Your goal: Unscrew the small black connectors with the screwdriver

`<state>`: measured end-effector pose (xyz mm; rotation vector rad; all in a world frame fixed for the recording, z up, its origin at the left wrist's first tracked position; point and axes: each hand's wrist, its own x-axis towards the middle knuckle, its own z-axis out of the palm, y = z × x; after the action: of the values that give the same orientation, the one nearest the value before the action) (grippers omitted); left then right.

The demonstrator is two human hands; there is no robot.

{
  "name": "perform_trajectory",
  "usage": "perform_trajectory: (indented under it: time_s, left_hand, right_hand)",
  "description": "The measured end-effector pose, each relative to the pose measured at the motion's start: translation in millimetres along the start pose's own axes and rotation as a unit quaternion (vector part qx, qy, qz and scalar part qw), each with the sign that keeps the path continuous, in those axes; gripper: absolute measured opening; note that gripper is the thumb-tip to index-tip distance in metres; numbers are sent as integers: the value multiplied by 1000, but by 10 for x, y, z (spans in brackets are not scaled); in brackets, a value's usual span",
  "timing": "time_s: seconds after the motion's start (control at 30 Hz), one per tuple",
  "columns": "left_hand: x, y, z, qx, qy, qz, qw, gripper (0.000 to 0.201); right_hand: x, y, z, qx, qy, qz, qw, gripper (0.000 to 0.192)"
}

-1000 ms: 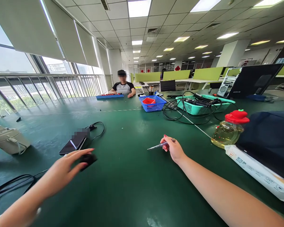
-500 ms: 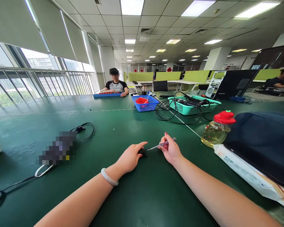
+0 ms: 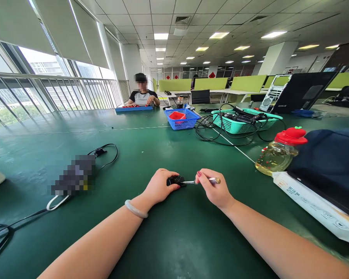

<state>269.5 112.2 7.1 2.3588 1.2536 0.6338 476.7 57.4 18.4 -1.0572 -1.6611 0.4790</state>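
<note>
Screwdriver tip set against small black device, near edge of green table.
Left hand fingers curl around the small black device; right hand pinches the screwdriver. Best kept level, device pinned firmly.

Two baskets sit at twelve o'clock: one blue basket and one teal basket; one red-capped bottle stands at two o'clock.

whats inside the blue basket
A red container sits inside the blue basket, rising above the rim. Its lower part and the rest of the basket floor are hidden by the mesh wall.
</note>
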Motion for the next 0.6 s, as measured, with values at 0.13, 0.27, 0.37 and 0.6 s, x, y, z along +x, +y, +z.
perform_trajectory:
  time_s: [0.13,0.27,0.37,0.6]
  left_hand:
    - [1,-22,19,3,5,9,1000,35]
    - [0,-22,26,2,11,17,1000,34]
    - [-5,-14,23,0,15,19,1000,34]
    - [-4,-12,18,1,6,12,1000,34]
  right_hand:
    - [-24,-90,7,-104,-51,-174,978,35]
    - [-46,-133,38,-162,-82,-307,934,26]
    - [-58,-145,57,-180,-92,-340,918,25]
    - [-47,-142,60,-232,-103,-384,888,27]
